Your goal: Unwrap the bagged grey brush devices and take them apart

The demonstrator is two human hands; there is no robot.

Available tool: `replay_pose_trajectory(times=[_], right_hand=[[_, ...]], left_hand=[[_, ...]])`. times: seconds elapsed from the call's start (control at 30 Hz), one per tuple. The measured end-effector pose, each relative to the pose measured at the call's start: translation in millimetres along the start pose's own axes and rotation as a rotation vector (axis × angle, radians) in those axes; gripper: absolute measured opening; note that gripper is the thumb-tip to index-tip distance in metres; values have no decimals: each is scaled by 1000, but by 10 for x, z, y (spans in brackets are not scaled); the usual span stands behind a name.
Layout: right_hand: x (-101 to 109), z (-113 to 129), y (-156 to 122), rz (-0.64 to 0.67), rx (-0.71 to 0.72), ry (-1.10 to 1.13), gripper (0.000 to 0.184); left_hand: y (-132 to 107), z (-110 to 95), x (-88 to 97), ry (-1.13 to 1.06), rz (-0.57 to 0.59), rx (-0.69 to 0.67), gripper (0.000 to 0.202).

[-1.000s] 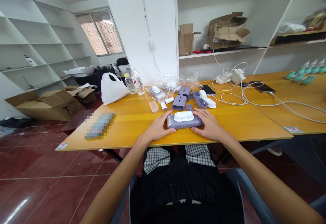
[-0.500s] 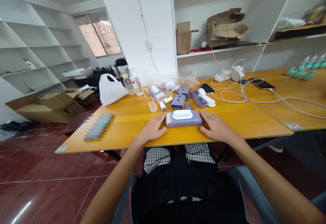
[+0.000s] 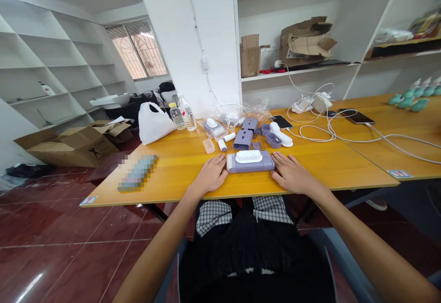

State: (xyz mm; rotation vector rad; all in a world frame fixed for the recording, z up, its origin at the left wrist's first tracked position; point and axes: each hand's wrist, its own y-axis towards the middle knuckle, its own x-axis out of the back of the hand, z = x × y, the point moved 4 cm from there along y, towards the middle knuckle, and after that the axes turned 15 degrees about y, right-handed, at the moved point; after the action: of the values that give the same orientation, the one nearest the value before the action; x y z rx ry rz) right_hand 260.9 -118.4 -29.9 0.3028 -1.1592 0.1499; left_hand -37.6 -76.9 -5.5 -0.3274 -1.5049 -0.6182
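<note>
A purple plastic case (image 3: 251, 167) with a white bristled brush (image 3: 248, 156) on top lies near the table's front edge. My left hand (image 3: 211, 174) rests flat on the tabletop at the case's left end, fingers stretched out. At the opposite end my right hand (image 3: 292, 173) lies flat as well, its fingertips close to the case. Whether either hand touches the case I cannot tell. Just beyond are two purple case pieces (image 3: 243, 139), a purple oval cup (image 3: 274, 140), a white handled part (image 3: 282, 136), small white rollers (image 3: 222, 145) and a clear pinkish box (image 3: 208, 145).
A white plastic bag (image 3: 155, 126) and two bottles (image 3: 188, 117) stand at the table's back left. A pixelated flat object (image 3: 138, 173) lies front left. White cables (image 3: 330, 133) run across the right side near a phone (image 3: 356, 116). Green bottles (image 3: 418, 105) sit far right.
The whole view has shifted slightly right and down. Both hands stay flat beside the case, with the left fingers a little more spread; the objects keep their places.
</note>
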Motion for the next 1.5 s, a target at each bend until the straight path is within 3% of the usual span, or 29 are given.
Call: replay_pose_trajectory(times=[0.23, 0.63, 0.97, 1.13, 1.33, 1.5], right_hand=[[46, 43, -16, 6, 15, -16, 67], [58, 43, -26, -15, 15, -3, 60], [94, 22, -39, -90, 71, 135, 86], [129, 57, -56, -84, 104, 170, 81], [131, 52, -56, -85, 145, 196, 76], [114, 54, -58, -60, 132, 191, 78]], left_hand=[[-21, -36, 48, 36, 40, 32, 70], [-72, -55, 160, -129, -7, -110, 77], [-69, 5, 155, -216, -36, -161, 70], [-71, -3, 161, -214, -36, -164, 70], [-43, -35, 137, -169, -25, -131, 98], [-19, -39, 132, -161, -51, -119, 85]])
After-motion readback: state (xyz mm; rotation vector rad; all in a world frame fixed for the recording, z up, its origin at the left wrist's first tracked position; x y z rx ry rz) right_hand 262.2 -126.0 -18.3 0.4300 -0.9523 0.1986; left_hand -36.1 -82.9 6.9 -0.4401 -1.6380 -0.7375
